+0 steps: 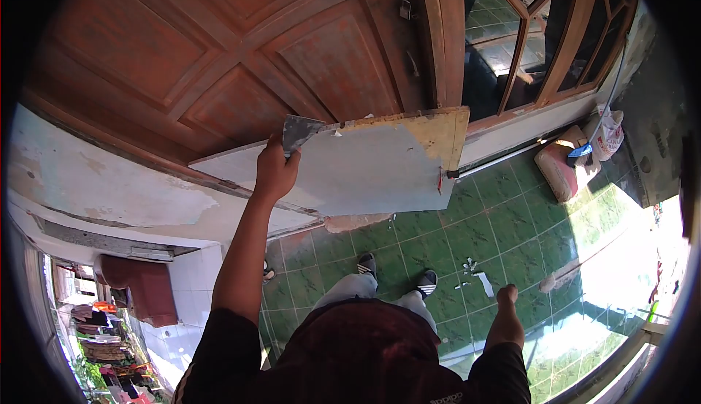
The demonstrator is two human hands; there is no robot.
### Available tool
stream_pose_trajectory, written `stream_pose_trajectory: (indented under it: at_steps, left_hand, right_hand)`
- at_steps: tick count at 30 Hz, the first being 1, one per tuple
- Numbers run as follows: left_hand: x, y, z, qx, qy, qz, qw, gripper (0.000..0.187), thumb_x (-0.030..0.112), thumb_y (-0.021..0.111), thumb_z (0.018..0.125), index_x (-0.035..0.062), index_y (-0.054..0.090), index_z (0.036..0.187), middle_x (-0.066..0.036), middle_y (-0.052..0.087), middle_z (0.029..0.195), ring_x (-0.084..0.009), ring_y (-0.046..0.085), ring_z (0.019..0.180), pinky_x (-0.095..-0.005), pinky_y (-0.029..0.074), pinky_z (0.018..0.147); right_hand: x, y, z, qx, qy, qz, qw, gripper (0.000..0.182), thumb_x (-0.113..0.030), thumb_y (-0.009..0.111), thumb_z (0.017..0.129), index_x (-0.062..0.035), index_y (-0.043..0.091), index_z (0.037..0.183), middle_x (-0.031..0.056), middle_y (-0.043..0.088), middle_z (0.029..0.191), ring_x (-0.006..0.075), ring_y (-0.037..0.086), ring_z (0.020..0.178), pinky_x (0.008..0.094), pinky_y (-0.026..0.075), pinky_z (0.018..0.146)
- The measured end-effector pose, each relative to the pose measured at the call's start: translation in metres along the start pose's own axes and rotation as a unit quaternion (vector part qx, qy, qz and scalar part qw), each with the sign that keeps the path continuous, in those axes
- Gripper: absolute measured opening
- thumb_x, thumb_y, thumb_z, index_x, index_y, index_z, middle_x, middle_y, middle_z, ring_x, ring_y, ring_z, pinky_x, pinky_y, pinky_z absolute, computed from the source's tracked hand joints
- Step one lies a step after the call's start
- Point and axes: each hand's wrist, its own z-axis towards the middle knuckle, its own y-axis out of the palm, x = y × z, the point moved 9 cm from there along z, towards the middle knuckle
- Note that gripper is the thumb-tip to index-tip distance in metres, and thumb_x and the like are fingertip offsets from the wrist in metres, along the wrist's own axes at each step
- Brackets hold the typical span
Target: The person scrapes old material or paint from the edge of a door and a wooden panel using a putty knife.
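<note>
My left hand [277, 170] is closed around a scraper with a wide grey blade [301, 132]. The blade is at the upper edge of a half-height door [380, 163] with pale grey-white paint; the handle is hidden in my fingers. Bare yellowish wood [442, 137] shows at the door's far corner, and a white paint flake [336, 134] clings near its top edge. Low on the right side hangs my right hand [507, 294], fingers loosely curled, with nothing visible in it. It is near white paint scraps [482, 283] lying on the floor.
Behind the half-height door is a brown panelled wooden door [241, 46], beside a window [511, 46] with wooden muntins. My sandalled feet [426, 281] stand on green tiles [409, 239]. A cushion-like block [566, 163], a blue brush [580, 151] and a white sack [607, 134] are at right.
</note>
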Motion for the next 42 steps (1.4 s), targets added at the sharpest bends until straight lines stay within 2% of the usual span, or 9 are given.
stream_pose_trajectory:
  at_steps: [4, 8, 12, 15, 19, 26, 33, 40, 42]
  left_hand:
    - [-0.010, 0.000, 0.007, -0.004, 0.013, 0.059, 0.998, 0.027, 0.023, 0.073, 0.100, -0.0003, 0.069, 0.113, -0.027, 0.073, 0.100, -0.0502, 0.072, 0.096, -0.0568, 0.055, 0.084]
    - [-0.023, -0.002, 0.021, -0.043, -0.008, 0.120, 0.992, 0.042, 0.036, 0.075, 0.101, -0.0028, 0.071, 0.086, -0.028, 0.069, 0.077, -0.0505, 0.071, 0.080, -0.0565, 0.054, 0.072]
    - [-0.035, -0.004, 0.035, -0.075, 0.035, 0.098, 0.992, 0.058, 0.044, 0.079, 0.099, -0.0039, 0.067, 0.069, -0.028, 0.061, 0.063, -0.0507, 0.066, 0.066, -0.0553, 0.051, 0.063]
    - [-0.044, 0.002, 0.058, -0.186, 0.031, 0.104, 0.977, 0.048, 0.041, 0.081, 0.098, -0.0052, 0.077, 0.087, -0.028, 0.066, 0.070, -0.0426, 0.069, 0.066, -0.0501, 0.053, 0.066]
    - [-0.033, 0.007, 0.075, -0.290, 0.085, -0.103, 0.948, 0.033, 0.026, 0.082, 0.099, -0.0014, 0.080, 0.118, -0.015, 0.082, 0.102, -0.0163, 0.073, 0.096, -0.0354, 0.055, 0.089]
    - [-0.043, 0.033, 0.091, -0.413, 0.071, -0.255, 0.871, 0.040, 0.020, 0.086, 0.095, -0.0022, 0.078, 0.127, -0.010, 0.081, 0.117, -0.0164, 0.073, 0.110, -0.0322, 0.053, 0.101]
    - [-0.045, 0.043, 0.095, -0.391, 0.053, -0.349, 0.850, 0.037, 0.010, 0.086, 0.092, -0.0053, 0.078, 0.125, -0.011, 0.081, 0.113, -0.0158, 0.074, 0.105, -0.0328, 0.056, 0.098]
    - [-0.048, 0.046, 0.094, -0.369, 0.049, -0.386, 0.844, 0.029, 0.005, 0.084, 0.092, -0.0067, 0.079, 0.118, -0.010, 0.081, 0.107, -0.0142, 0.074, 0.099, -0.0302, 0.057, 0.090]
    - [-0.047, 0.048, 0.096, -0.369, 0.052, -0.396, 0.839, 0.027, 0.005, 0.084, 0.093, -0.0062, 0.080, 0.117, -0.009, 0.081, 0.106, -0.0130, 0.073, 0.098, -0.0295, 0.057, 0.089]
  right_hand:
    - [-0.022, -0.026, -0.028, 0.175, 0.016, -0.055, 0.983, 0.094, -0.029, 0.082, 0.082, -0.0091, 0.041, 0.164, 0.0257, 0.070, 0.140, 0.0464, 0.066, 0.131, 0.0529, 0.053, 0.113]
    - [-0.123, -0.027, -0.049, 0.102, -0.118, 0.043, 0.987, 0.076, -0.029, 0.083, 0.087, -0.0063, 0.056, 0.155, 0.0268, 0.069, 0.141, 0.0455, 0.067, 0.129, 0.0533, 0.054, 0.110]
    - [-0.370, -0.068, -0.237, 0.135, -0.409, 0.134, 0.892, 0.048, -0.022, 0.080, 0.094, -0.0047, 0.070, 0.137, 0.0212, 0.071, 0.139, 0.0433, 0.067, 0.127, 0.0501, 0.052, 0.111]
    - [-0.523, -0.115, -0.403, 0.167, -0.595, 0.223, 0.754, 0.049, -0.019, 0.087, 0.090, -0.0043, 0.072, 0.134, 0.0184, 0.073, 0.134, 0.0406, 0.070, 0.120, 0.0497, 0.055, 0.104]
    - [-0.629, -0.141, -0.499, 0.242, -0.604, 0.393, 0.650, 0.046, -0.013, 0.091, 0.085, -0.0016, 0.075, 0.127, 0.0171, 0.075, 0.119, 0.0370, 0.073, 0.108, 0.0458, 0.059, 0.093]
    - [-0.656, -0.130, -0.525, 0.404, -0.495, 0.488, 0.595, 0.034, -0.004, 0.092, 0.084, 0.0008, 0.080, 0.116, 0.0167, 0.076, 0.107, 0.0333, 0.076, 0.096, 0.0398, 0.061, 0.083]
    - [-0.665, -0.128, -0.535, 0.457, -0.445, 0.498, 0.587, 0.016, 0.003, 0.081, 0.091, 0.0015, 0.078, 0.107, 0.0176, 0.076, 0.102, 0.0345, 0.076, 0.091, 0.0404, 0.059, 0.079]
    - [-0.680, -0.107, -0.555, 0.425, -0.489, 0.468, 0.601, 0.013, 0.009, 0.072, 0.091, 0.0001, 0.068, 0.100, 0.0175, 0.070, 0.103, 0.0399, 0.070, 0.094, 0.0447, 0.057, 0.082]
    - [-0.696, -0.077, -0.576, 0.369, -0.575, 0.416, 0.600, 0.015, 0.009, 0.071, 0.088, -0.0003, 0.068, 0.099, 0.0169, 0.069, 0.104, 0.0391, 0.070, 0.094, 0.0457, 0.057, 0.082]
